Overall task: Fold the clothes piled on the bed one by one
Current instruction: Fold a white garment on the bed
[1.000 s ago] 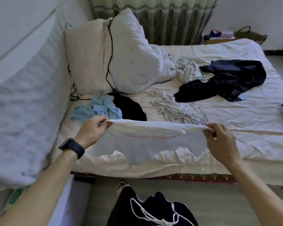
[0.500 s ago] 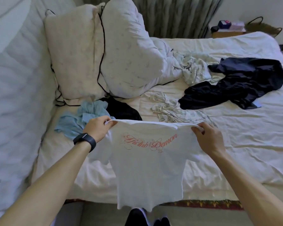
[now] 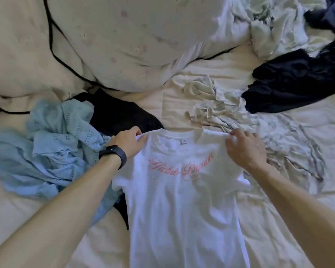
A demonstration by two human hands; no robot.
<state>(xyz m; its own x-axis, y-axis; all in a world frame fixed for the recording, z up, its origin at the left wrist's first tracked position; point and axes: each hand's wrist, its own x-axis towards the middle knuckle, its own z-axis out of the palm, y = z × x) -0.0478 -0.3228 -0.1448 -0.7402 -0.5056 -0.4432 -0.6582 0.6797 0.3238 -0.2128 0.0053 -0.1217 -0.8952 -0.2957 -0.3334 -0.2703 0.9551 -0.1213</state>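
White cotton T-shirt, pink script print, lies front-up on wrinkled cream bed sheet. Left hand pinches one shoulder seam, right hand the other. Left side: crumpled blue eyelet-knit top against black garment.

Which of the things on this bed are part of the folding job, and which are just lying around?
For the job: white T-shirt, pinched at its shoulders by the left hand and right hand; waiting: light blue top, black garment, pale patterned garment, navy garment.
Just lying about: white pillow, black cable.
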